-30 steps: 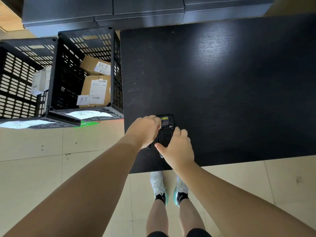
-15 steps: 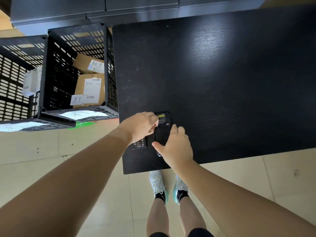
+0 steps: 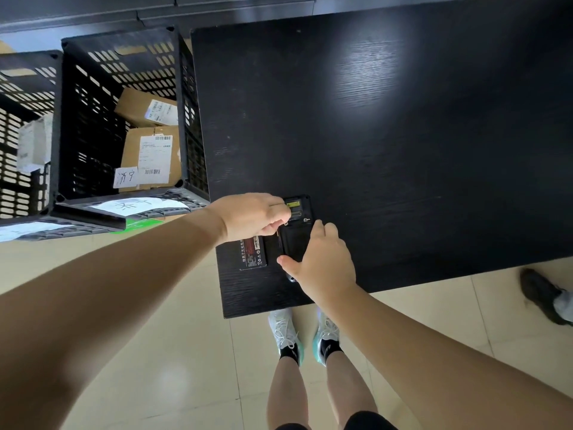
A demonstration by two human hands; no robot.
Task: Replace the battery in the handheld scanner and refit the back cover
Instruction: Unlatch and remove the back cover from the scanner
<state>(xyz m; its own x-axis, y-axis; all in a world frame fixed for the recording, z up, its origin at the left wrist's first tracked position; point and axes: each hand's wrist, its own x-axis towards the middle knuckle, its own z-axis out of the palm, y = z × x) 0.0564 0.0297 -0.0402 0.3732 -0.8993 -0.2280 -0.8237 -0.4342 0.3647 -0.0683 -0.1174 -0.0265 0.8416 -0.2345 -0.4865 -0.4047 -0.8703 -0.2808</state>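
Note:
The black handheld scanner [image 3: 300, 208] lies face down near the front left corner of the black table [image 3: 387, 135], its yellow label showing at the top. My right hand [image 3: 324, 263] grips its lower half, thumb along the left edge. My left hand [image 3: 251, 217] is curled, fingertips pinching at the upper left corner of the dark back cover [image 3: 293, 243]. A loose battery [image 3: 252, 254] with a red and black label lies flat on the table just left of the scanner, partly under my left hand.
Two black slotted crates [image 3: 93, 119] [image 3: 18, 88] stand on the floor left of the table; the nearer one holds labelled cardboard boxes [image 3: 148, 150]. My feet [image 3: 285, 333] are under the table's front edge. Another person's dark shoe [image 3: 539, 296] is at the right.
My left hand has shifted off the loose battery toward the scanner's upper left, so more of the battery's label shows. My right hand stays on the scanner.

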